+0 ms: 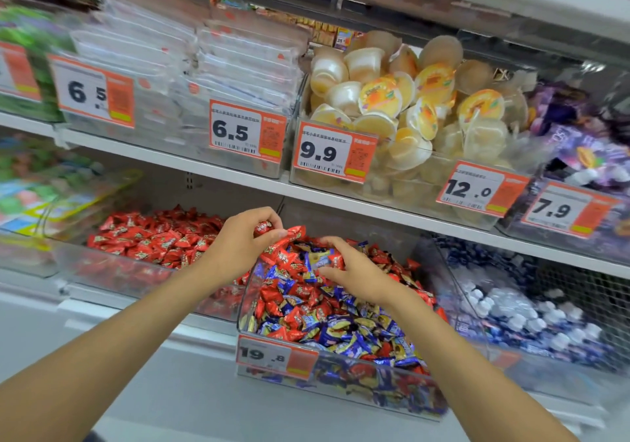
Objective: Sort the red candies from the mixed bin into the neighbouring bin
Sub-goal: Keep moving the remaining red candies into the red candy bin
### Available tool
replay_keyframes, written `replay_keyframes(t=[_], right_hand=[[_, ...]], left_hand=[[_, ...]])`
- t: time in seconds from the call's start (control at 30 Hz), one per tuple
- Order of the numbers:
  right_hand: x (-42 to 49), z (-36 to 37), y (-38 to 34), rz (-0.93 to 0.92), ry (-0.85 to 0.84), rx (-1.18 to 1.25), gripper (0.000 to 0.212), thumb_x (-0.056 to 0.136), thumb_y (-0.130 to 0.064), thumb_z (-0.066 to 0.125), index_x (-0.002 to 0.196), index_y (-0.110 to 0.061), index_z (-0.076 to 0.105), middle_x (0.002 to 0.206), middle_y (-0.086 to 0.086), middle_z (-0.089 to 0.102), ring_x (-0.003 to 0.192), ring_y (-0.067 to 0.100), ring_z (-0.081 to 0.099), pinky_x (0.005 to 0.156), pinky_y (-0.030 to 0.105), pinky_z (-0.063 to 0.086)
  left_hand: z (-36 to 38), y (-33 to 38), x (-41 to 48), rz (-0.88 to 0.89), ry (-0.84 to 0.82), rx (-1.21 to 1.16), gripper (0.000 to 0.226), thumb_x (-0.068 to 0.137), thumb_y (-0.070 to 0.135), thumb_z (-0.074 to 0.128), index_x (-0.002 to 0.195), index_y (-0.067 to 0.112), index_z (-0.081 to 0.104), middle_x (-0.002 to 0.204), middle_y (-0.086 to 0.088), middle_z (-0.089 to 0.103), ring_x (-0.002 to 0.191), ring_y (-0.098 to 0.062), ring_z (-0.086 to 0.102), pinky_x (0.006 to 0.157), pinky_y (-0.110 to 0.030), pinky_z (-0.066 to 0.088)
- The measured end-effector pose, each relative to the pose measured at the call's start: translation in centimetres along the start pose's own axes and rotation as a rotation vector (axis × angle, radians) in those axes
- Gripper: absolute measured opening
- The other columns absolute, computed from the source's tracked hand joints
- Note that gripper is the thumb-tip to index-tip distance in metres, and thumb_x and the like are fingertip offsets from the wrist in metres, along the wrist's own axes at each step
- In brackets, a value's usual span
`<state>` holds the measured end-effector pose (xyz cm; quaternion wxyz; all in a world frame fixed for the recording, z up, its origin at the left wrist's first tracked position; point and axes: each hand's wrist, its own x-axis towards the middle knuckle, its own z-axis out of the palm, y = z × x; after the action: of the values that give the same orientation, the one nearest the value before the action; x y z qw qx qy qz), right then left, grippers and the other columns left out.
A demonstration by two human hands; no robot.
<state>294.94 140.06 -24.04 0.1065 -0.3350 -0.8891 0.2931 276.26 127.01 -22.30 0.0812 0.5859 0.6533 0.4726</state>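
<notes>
Red candy point(263, 227): glossy wrapper with white print, pinched in the fingertips of the left hand point(238, 244), above the rear left corner of the mixed bin point(246, 305), just beside the neighbouring bin point(102, 267) of red pieces. More red ones lie among blue and gold candies point(341, 336). Right hand point(358, 271) lies curved over the heap; whether it grips anything, cannot tell. Wrapper print unreadable; neighbouring bin's left end blurred.

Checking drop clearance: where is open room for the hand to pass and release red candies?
Open gap above the red bin, between its contents and the shelf overhead; the left hand, holding red candies, is beside it. The mixed bin is heaped, with the right hand in it.
</notes>
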Motion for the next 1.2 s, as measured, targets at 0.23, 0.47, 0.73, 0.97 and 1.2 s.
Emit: replay_keyframes(t=[0.23,0.47,0.73,0.97,1.2], right_hand=[[-1.1,-0.2,-0.7,0.006,0.086,0.197,0.017,0.095,-0.016,0.057,0.11,-0.026,0.058,0.107,0.005,0.064,0.078,0.035,0.064,0.076,0.044,0.056],[-1.9,-0.6,-3.1,0.002,0.069,0.294,0.019,0.095,-0.022,0.058,0.111,-0.025,0.05,0.076,0.002,0.059,0.056,0.009,0.048,0.055,0.022,0.041],[2.7,2.5,-10.4,-0.256,0.058,0.054,0.012,0.089,-0.024,0.065,0.097,-0.021,0.057,0.082,0.002,0.063,0.064,0.01,0.055,0.061,0.026,0.044],[9.7,5.8,-13.1,-0.198,-0.003,-0.08,0.077,0.081,-0.037,0.074,0.145,-0.018,0.036,0.147,0.004,0.042,0.134,0.02,0.041,0.103,0.023,0.032],[6.0,2.4,-4.0,-0.127,0.228,-0.122,0.052,0.092,-0.032,0.061,0.139,-0.016,0.046,0.141,0.003,0.05,0.132,0.018,0.044,0.107,0.024,0.032]], left_hand=[[-0.1,0.2,-0.7,-0.02,0.003,-0.007,0.014,0.09,0.023,0.062,0.078,0.017,0.059,0.074,0.009,0.057,0.061,0.002,0.049,0.063,-0.019,0.036],[-2.0,-0.4,-0.8,-0.04,0.074,-0.062,0.015,0.089,0.023,0.063,0.075,0.019,0.059,0.061,0.013,0.057,0.045,-0.004,0.043,0.049,-0.014,0.032],[-10.0,-5.9,-0.5,-0.099,0.179,0.146,0.016,0.088,0.018,0.065,0.074,0.015,0.059,0.059,0.004,0.052,0.047,-0.004,0.044,0.047,-0.016,0.034],[-11.9,-13.8,2.5,-0.29,-0.091,0.495,0.066,0.078,0.079,0.032,0.107,0.032,0.068,0.107,-0.006,0.067,0.103,-0.029,0.06,0.09,-0.044,0.048],[-3.2,-7.7,2.0,-0.12,-0.254,0.197,0.061,0.091,0.055,0.046,0.139,0.016,0.046,0.144,-0.003,0.045,0.134,-0.015,0.039,0.11,-0.024,0.025]])
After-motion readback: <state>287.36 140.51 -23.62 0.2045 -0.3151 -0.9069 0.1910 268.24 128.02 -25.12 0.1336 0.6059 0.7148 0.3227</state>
